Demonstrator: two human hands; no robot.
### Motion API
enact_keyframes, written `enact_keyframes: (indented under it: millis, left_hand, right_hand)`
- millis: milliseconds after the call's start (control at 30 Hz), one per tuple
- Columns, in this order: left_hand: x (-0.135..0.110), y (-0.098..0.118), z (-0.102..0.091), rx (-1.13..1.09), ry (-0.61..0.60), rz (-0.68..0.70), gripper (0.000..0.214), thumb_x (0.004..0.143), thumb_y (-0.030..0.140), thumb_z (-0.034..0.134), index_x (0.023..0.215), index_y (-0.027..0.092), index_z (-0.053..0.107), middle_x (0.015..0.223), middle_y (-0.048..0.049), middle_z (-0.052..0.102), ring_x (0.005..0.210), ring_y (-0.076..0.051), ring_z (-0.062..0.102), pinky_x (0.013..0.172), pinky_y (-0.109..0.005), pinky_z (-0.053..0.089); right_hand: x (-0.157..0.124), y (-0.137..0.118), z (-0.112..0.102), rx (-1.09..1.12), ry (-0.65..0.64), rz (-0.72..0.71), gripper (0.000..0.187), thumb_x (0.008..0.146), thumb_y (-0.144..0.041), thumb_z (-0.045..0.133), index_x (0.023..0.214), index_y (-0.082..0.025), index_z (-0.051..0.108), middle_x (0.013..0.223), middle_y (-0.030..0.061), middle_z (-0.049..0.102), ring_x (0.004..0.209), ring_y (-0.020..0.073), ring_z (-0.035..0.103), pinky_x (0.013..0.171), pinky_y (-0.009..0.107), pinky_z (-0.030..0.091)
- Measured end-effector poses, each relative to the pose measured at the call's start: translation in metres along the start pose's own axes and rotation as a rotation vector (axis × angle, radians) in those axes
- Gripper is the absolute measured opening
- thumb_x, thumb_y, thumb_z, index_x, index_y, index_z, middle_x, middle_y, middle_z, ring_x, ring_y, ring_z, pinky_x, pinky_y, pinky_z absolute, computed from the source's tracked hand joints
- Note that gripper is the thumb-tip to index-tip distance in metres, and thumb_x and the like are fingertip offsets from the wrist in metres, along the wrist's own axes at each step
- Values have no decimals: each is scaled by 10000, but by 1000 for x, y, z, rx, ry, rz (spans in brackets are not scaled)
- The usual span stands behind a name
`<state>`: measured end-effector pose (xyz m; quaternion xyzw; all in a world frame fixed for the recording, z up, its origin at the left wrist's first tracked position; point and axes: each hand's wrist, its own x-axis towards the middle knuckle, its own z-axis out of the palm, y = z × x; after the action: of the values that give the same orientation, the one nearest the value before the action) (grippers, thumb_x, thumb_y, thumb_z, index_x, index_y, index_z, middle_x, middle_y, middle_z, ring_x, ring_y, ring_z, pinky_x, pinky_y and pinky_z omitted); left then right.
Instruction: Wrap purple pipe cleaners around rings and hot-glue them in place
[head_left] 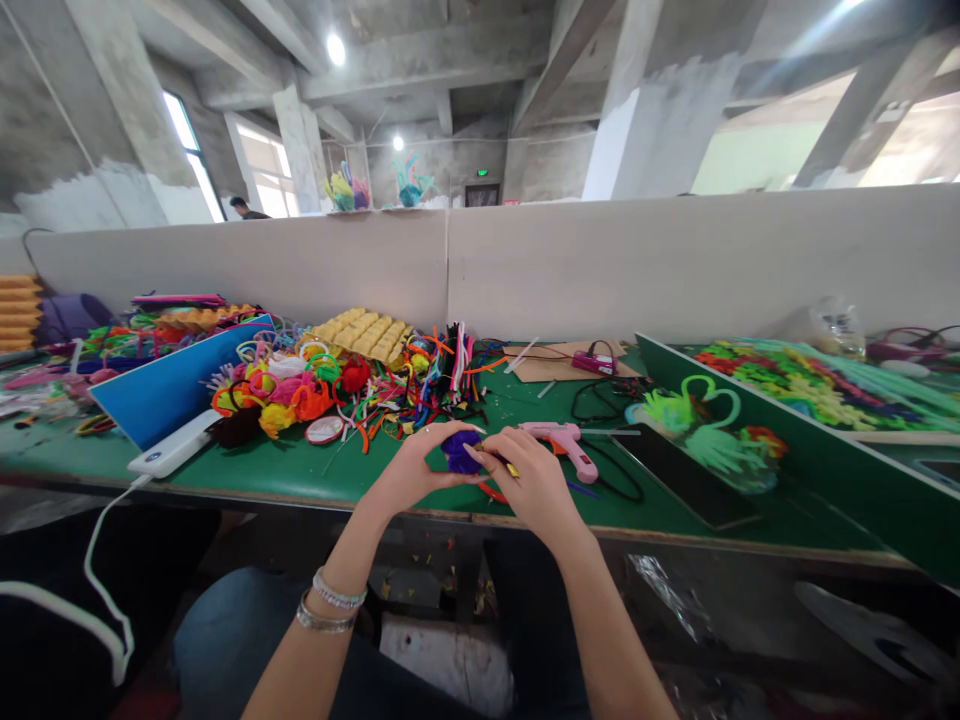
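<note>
Left hand [409, 464] has the purple puff [460, 452] gripped between thumb and fingers, over the near middle of the green table [285, 470], while the right hand [531, 478] pinches what looks like a yellow stick [513, 470] at its right side. I'd keep the left grip light but steady so nothing squashes, and mind the glue gun [570, 442] just right.

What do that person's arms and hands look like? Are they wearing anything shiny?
The left hand and right hand are gloveless, and no sleeves show. Around the left wrist sit a pale, beaded-looking bracelet and a shiny, silvery bracelet; the right wrist shows none.
</note>
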<state>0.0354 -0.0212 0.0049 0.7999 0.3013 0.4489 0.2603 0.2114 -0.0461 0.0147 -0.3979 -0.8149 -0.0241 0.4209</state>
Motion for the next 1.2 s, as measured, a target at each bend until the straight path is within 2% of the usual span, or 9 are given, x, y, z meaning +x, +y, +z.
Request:
enact_keyframes:
  millis: [167,333,533,733,933,1200]
  left_hand:
    - [0,-6,3,103,-9,66,473,738,310,646,1178,230,491,1184,-84,566,1116,-212,510,978,-392,388]
    - [-2,-9,10,202,-37,107,498,820,231,528,1282,218,341,1278,-116,454,1210,-212,416,1032,-420,339]
    - [-5,-16,17,260,-13,109,513,798,205,536,1262,204,315,1239,-125,443,1183,-231,423,1014,-453,351]
    - [-3,-25,26,200,103,48,483,726,195,620,1153,188,395,1120,-98,514,1054,-218,512,943,-427,406]
    - [1,-20,25,189,91,38,437,707,168,639,1104,186,455,1104,-96,540,1059,-223,507,953,-428,387]
    - [0,-15,19,147,19,50,379,721,157,619,1073,187,482,1100,-86,531,1061,-217,493,941,-391,390]
  right_hand:
    - [0,3,4,-154,-42,-48,205,904,-290,428,812,-186,578,741,24,593,704,157,512,690,276,354]
    - [1,2,7,-295,-71,-54,224,905,-318,423,826,-194,592,738,22,596,718,163,497,690,282,319]
    - [0,4,12,-343,-77,-50,203,897,-320,444,828,-206,597,753,14,608,724,169,493,691,291,294]
    - [0,1,14,-344,-88,-51,207,900,-306,440,814,-198,596,759,20,610,721,165,501,689,292,294]
    - [0,0,12,-263,-132,-28,215,902,-308,431,814,-193,590,791,32,625,727,164,528,670,288,317]
    - [0,0,6,79,-146,69,237,891,-302,455,732,-195,595,754,22,626,740,149,561,656,257,383]
